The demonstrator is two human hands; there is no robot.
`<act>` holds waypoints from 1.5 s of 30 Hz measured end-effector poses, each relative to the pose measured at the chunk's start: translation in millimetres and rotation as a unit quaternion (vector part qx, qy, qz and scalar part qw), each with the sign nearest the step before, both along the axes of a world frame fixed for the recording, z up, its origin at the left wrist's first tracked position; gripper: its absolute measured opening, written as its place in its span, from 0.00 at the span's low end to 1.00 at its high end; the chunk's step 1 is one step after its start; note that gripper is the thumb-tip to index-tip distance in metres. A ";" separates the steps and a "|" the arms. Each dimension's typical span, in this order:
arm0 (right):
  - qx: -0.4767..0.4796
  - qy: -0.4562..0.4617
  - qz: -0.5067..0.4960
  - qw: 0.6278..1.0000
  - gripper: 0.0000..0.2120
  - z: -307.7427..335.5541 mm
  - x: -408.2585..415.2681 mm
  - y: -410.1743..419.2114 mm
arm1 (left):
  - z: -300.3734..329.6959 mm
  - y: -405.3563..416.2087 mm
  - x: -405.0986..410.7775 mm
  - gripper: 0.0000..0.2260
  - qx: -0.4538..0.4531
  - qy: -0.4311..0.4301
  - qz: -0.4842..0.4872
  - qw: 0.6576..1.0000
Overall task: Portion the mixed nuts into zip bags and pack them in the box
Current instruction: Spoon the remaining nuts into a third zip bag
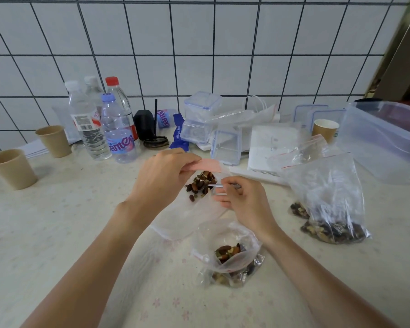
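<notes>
Head view of a table with a pale flowered cloth (pixel 57 233) before a white tiled wall. The left hand (pixel 161 178) pinches the pink-edged rim of a zip bag (pixel 187 216) between thumb and curled fingers, holding its mouth open at frame centre. The right hand (pixel 244 200), at 3 o'clock of the bag mouth, pinches the handle of a metal spoon (pixel 219 185) between thumb and forefinger; the other fingers curl beneath. The spoon's bowl lies among the mixed nuts (pixel 200 184) at the bag mouth; whether these nuts rest on the spoon or inside the bag cannot be told through the clear film.

At 6 o'clock of the held bag lies a filled zip bag (pixel 227 252), open at the top, over what seems to be another small bag of nuts. At 4 o'clock stands a large clear supply bag (pixel 327 200) with nuts heaped in its base. The clear plastic box (pixel 384 140) sits at 2 o'clock, near the table's right edge.

Along the wall from 10 to 12 o'clock: water bottles (pixel 116 129), two paper cups (pixel 12 168), small lidded containers (pixel 201 114) and a third paper cup (pixel 324 129) at 1 o'clock.
</notes>
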State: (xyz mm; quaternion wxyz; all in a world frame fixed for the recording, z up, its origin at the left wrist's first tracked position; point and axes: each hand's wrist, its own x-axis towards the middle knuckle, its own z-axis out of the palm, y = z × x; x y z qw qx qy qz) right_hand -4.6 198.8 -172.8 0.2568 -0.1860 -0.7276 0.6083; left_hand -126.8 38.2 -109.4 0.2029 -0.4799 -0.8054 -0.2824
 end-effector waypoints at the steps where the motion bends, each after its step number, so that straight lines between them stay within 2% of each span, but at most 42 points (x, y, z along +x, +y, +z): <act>1: 0.002 0.003 0.001 1.000 0.07 0.1 0.5 0.6 | 0.2 -0.8 -0.6 0.07 0.002 0.001 0.001 1.000; 7: -0.012 -0.002 0.006 1.000 0.08 -0.7 1.5 2.6 | -2.7 -1.1 -0.4 0.10 0.001 0.014 -0.005 1.000; 14: 0.053 -0.043 0.026 0.997 0.08 1.3 -1.5 -2.6 | -4.3 1.7 3.5 0.11 0.013 0.033 -0.021 0.999; 25: -0.089 -0.051 0.045 0.994 0.09 12.3 4.8 -2.5 | -5.6 -0.7 -1.2 0.12 0.003 0.055 -0.006 0.998; 29: -0.103 -0.045 0.046 0.993 0.09 13.7 14.5 1.8 | -1.6 -4.8 -2.8 0.12 0.022 0.070 -0.003 0.997; 37: -0.077 -0.012 0.041 0.996 0.08 38.3 62.2 16.5 | 18.4 -6.5 13.5 0.18 0.033 0.029 0.000 0.999; 41: -0.063 0.015 0.054 0.996 0.08 58.6 99.5 17.6 | 26.2 -14.0 40.0 0.14 0.059 -0.003 -0.016 0.998; 45: -0.070 0.009 0.054 0.996 0.08 68.4 139.3 14.9 | 21.6 -30.5 66.1 0.09 0.036 -0.029 0.004 0.999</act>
